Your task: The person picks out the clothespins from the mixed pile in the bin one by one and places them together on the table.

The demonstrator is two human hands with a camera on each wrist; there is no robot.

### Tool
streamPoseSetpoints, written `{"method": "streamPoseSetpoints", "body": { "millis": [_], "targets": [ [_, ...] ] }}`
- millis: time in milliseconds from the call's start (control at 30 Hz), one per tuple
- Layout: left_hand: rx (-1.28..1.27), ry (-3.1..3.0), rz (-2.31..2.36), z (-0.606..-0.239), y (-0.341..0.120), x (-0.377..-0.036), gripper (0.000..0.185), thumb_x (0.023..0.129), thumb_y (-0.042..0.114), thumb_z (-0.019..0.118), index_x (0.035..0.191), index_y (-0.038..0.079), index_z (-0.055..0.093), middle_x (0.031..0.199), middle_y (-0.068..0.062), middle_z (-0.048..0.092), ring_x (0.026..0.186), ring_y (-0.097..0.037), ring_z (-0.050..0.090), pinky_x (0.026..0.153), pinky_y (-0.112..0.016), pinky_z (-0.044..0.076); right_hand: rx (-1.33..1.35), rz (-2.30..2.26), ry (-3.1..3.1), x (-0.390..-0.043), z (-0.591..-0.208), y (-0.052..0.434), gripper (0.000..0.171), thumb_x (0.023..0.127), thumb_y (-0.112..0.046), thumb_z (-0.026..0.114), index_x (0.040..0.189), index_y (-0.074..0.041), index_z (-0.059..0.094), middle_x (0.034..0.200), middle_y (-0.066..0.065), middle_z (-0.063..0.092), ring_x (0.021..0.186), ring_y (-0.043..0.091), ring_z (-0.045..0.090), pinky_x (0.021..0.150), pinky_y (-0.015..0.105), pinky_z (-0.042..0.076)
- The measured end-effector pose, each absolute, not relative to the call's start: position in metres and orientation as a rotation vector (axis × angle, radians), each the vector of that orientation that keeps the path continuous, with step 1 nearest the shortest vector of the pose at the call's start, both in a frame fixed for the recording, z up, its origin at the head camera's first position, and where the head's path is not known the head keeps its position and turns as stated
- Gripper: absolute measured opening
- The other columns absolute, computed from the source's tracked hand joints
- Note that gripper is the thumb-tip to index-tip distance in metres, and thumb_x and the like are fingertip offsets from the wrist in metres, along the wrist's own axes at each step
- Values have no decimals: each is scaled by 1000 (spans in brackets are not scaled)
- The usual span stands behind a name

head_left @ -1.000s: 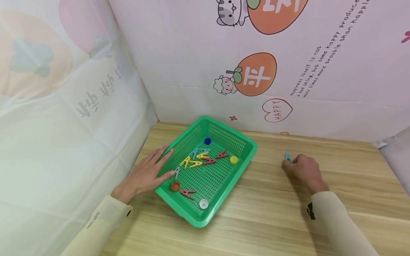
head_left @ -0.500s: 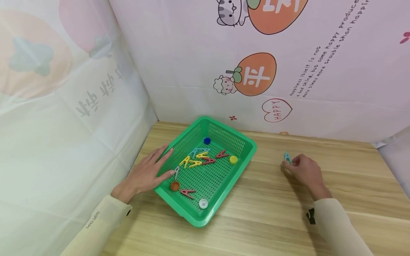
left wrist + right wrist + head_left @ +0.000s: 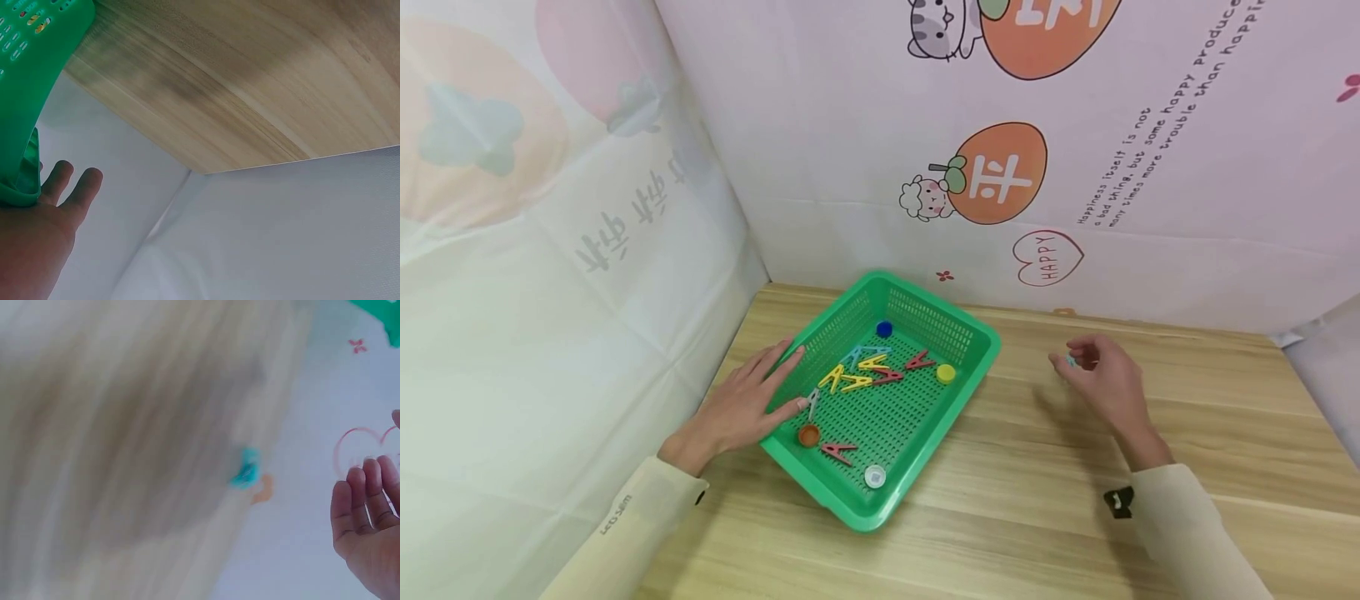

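Observation:
My left hand (image 3: 733, 408) rests on the left rim of a green plastic basket (image 3: 921, 462), its fingers spread and its thumb reaching over the inside. The left wrist view shows two fingertips (image 3: 87, 187) beyond the basket's rim (image 3: 25, 184). My right hand (image 3: 1108, 379) hovers over the right side of the table, thumb and fingers parted. A light blue clothespin (image 3: 247, 469) is on the table near its back edge, apart from the right hand's fingers (image 3: 357, 494) in the right wrist view. In the head view those fingers mostly hide the clothespin (image 3: 1071, 361).
Inside the basket lie several clothespins, among them a yellow one (image 3: 857, 383), a red one (image 3: 837, 452) and a grey one (image 3: 813, 403). Blue (image 3: 884, 329), yellow (image 3: 946, 374), orange (image 3: 808, 435) and white caps (image 3: 875, 477) lie there too. Printed cloth walls (image 3: 850, 167) border the wooden table (image 3: 1000, 492).
My right hand has let go of the light blue clothespin and lifted slightly, its fingers parting. My left hand and the basket have stayed in place.

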State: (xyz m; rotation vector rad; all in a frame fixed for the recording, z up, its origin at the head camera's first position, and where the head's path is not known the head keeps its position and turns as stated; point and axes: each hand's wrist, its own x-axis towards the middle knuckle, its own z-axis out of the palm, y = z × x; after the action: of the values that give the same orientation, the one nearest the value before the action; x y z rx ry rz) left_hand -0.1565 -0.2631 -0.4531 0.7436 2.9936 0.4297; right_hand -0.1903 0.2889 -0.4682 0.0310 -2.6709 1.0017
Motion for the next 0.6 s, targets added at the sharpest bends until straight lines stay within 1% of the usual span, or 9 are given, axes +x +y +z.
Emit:
{"method": "streamPoseSetpoints", "body": {
  "millis": [67, 100, 200, 267, 300, 400, 467, 600],
  "targets": [
    [747, 2996, 429, -453, -263, -156, 82, 111, 54, 55, 176, 17, 22, 185, -11, 13, 165, -47, 27, 129, -68, 32, 49, 1055, -2638, -192, -460, 279, 41, 100, -34, 80, 121, 1, 72, 110, 20, 75, 98, 27, 69, 81, 6, 48],
    [749, 2996, 430, -453, -263, -156, 82, 111, 54, 55, 176, 17, 23, 185, -11, 13, 165, -47, 27, 129, -68, 32, 63, 1089, -2623, -193, -456, 275, 41, 100, -33, 80, 121, 1, 72, 111, 20, 75, 98, 22, 69, 82, 5, 48],
    [753, 3001, 427, -454, -264, -156, 82, 111, 54, 55, 176, 16, 23, 184, -11, 14, 165, -46, 27, 129, -67, 33, 126, 1179, -2582, -196, -447, 260, 37, 99, -27, 82, 122, 1, 71, 113, 19, 74, 95, 5, 66, 86, 6, 51],
    [758, 3003, 424, -454, -264, -157, 82, 111, 54, 55, 176, 16, 23, 184, -11, 14, 165, -45, 27, 130, -66, 33, 172, 1226, -2560, -198, -442, 250, 35, 98, -22, 83, 121, 2, 71, 113, 19, 73, 94, 0, 64, 87, 6, 52],
    [759, 3003, 421, -454, -264, -157, 82, 111, 54, 55, 176, 17, 22, 184, -11, 14, 165, -45, 27, 130, -66, 33, 192, 1247, -2553, -199, -439, 245, 34, 98, -20, 83, 121, 2, 71, 113, 19, 72, 94, 1, 64, 87, 6, 52],
    [762, 3002, 413, -454, -264, -157, 82, 111, 55, 54, 176, 18, 21, 185, -10, 13, 165, -45, 27, 130, -65, 33, 243, 1275, -2561, -201, -433, 231, 34, 98, -17, 82, 122, 3, 70, 113, 17, 71, 99, 12, 66, 89, 6, 52],
    [759, 3001, 411, -454, -264, -158, 82, 111, 55, 53, 176, 18, 21, 185, -10, 13, 165, -45, 27, 129, -66, 34, 276, 1280, -2587, -203, -428, 223, 34, 99, -17, 82, 123, 3, 70, 114, 16, 71, 103, 20, 66, 91, 8, 53],
    [754, 2999, 418, -454, -265, -157, 82, 111, 55, 54, 176, 18, 21, 185, -10, 13, 165, -45, 28, 128, -67, 34, 363, 1284, -2639, -208, -421, 207, 35, 100, -20, 81, 125, 1, 70, 117, 17, 73, 108, 28, 69, 93, 12, 53]
  ]
}}
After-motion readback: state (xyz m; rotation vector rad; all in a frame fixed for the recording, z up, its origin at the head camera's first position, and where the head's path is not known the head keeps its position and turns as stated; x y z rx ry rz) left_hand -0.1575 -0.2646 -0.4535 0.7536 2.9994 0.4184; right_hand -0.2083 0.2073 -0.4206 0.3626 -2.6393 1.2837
